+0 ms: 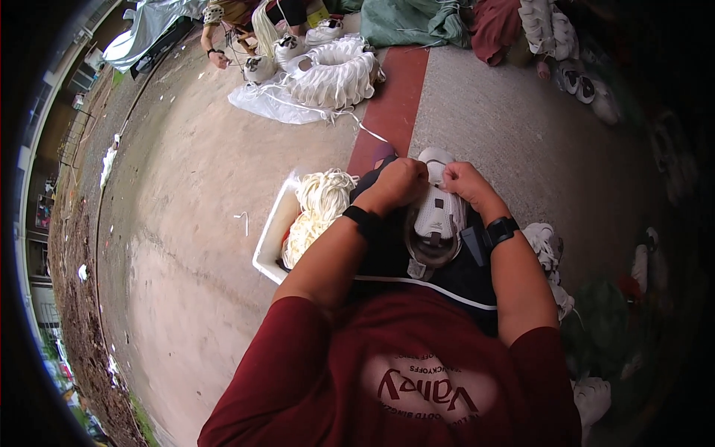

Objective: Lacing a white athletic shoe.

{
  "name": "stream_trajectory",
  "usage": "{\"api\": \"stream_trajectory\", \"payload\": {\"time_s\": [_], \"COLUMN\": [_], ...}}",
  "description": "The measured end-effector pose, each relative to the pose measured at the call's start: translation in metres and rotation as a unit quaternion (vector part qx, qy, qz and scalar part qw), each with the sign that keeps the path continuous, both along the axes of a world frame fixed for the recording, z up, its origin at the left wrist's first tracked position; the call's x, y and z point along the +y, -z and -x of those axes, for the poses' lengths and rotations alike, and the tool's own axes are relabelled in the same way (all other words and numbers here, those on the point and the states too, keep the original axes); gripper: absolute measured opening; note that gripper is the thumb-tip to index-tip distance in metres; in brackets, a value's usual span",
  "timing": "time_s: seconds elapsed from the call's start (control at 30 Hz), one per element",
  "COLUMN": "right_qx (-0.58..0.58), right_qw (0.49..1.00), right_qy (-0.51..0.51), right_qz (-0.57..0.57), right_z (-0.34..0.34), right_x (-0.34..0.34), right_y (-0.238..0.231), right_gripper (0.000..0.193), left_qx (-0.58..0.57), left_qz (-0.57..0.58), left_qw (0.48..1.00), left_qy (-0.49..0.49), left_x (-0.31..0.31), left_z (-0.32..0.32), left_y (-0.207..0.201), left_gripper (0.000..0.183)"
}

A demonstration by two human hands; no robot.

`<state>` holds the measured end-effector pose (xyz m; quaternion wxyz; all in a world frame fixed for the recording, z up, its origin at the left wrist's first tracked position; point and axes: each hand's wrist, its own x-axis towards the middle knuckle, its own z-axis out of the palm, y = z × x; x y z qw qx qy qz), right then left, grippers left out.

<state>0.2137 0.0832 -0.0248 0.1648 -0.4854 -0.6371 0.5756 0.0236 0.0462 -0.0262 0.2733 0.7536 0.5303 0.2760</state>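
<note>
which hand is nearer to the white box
Left. The left hand is at the shoe's left side, just right of the white box; the right hand is farther right, at the shoe's right side.

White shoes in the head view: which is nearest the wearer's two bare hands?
The white mesh shoe between the bare left hand and bare right hand; the other white shoes are apart from both.
</note>
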Motion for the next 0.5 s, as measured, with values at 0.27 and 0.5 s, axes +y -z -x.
{"api": "stream_trajectory", "payload": {"time_s": [0.27,0.5], "right_qx": [0.045,-0.019], "right_qw": [0.998,0.997], "right_qy": [0.018,0.030], "right_qz": [0.029,-0.068], "right_z": [-0.001,0.002], "right_x": [-0.002,-0.014], "right_y": [-0.003,-0.006], "right_gripper": [0.016,0.017], "left_qx": [-0.028,-0.056], "left_qz": [-0.009,0.026], "left_qw": [1.000,0.998], "left_qy": [-0.003,-0.030], "left_x": [-0.002,-0.005], "left_z": [-0.011,-0.008], "left_y": [0.003,-0.002], "left_gripper": [0.009,0.014]}}
